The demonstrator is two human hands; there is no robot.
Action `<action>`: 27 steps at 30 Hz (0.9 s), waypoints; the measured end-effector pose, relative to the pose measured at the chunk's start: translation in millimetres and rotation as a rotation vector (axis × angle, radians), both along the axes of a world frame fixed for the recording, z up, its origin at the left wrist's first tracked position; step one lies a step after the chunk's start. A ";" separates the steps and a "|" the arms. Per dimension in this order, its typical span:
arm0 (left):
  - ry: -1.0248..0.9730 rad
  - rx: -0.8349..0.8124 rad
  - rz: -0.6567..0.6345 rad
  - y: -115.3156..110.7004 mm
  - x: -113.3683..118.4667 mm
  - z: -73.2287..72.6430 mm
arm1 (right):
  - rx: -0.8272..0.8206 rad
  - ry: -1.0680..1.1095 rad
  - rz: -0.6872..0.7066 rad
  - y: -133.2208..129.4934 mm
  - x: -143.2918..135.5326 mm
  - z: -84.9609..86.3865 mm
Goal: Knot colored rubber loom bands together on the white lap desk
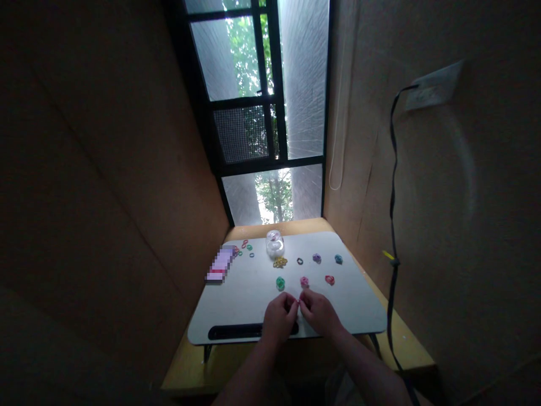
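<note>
My left hand point(280, 316) and my right hand point(319, 311) meet over the near part of a white lap table point(236, 301), fingers pinched. Between the fingertips is something small and pinkish, too small to make out. Just beyond them lie a green pile of small bands point(280, 283), a pink pile point(304, 281) and a red pile point(329, 279). Farther back are a yellow pile point(279, 262), a dark ring point(300, 261), a purple pile point(316, 257) and a blue pile point(338, 259). A clear container point(275, 245) stands behind the yellow pile.
A phone with a blurred screen point(221, 264) lies at the table's left edge, near several loose coloured bands point(244, 244). A dark slot point(234, 331) runs along the near edge, partly behind my left hand. A black cable point(393, 197) hangs at the right.
</note>
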State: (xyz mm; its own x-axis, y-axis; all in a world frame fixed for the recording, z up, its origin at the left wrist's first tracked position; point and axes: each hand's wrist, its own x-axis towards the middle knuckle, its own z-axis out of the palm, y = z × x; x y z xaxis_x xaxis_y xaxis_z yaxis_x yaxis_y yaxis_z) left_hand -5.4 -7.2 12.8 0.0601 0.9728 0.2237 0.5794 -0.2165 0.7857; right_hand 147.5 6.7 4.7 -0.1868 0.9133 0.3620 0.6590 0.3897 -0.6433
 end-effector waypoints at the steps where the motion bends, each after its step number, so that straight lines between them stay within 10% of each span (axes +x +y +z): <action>1: 0.006 0.001 0.001 -0.2 0.0 0.5 | 0.001 -0.004 0.001 0.2 0.0 0.0; 27: 0.055 0.005 -0.014 -0.4 -0.6 1.4 | -0.007 -0.040 -0.009 -0.5 -1.1 1.1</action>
